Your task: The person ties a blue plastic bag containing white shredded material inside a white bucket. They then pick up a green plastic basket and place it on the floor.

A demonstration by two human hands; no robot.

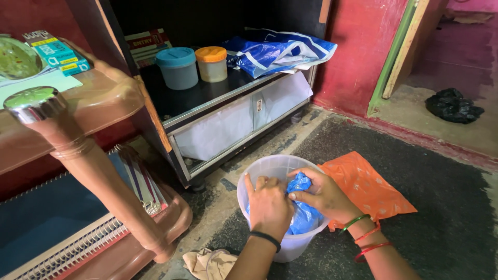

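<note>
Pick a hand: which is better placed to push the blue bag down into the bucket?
Left, probably. The left hand sits over the blue bag inside the bucket, palm down. The right hand reaches across the rim, its fingers pinching the bag's top.

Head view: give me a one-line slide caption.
Both hands, left and right, press a blue plastic bag into a translucent bucket beside an orange bag.
</note>
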